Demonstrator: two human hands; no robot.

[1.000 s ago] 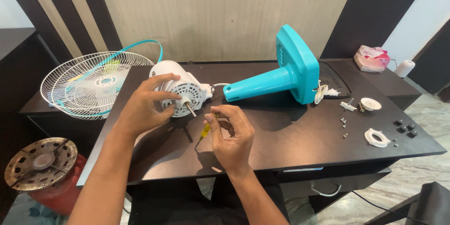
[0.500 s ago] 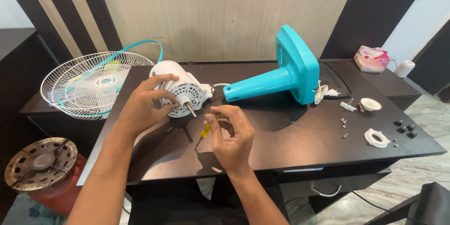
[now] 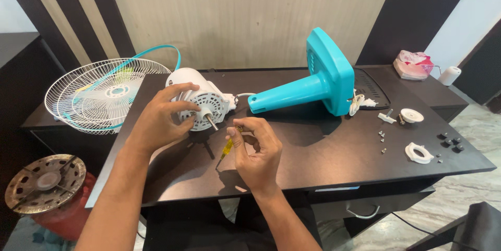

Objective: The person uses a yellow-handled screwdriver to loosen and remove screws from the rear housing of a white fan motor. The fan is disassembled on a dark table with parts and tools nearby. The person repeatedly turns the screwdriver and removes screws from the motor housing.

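Teal fan base (image 3: 323, 81) behind motor (image 3: 201, 102), wire grille (image 3: 102, 94) left, white rings (image 3: 419, 153) right

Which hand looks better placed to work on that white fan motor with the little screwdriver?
Probably the right hand: it holds the small yellow-handled screwdriver just beside the white fan motor, while the left hand is occupied gripping the motor steady on the dark wooden desk.

Even daylight, sharp view, soft shadows

Bright light comes in from the right, whitening the wall there. The dark desk (image 3: 323, 152) shows dull sheen and soft shadows under the hands and the teal stand (image 3: 313, 84). Focus is crisp; edges bow slightly.
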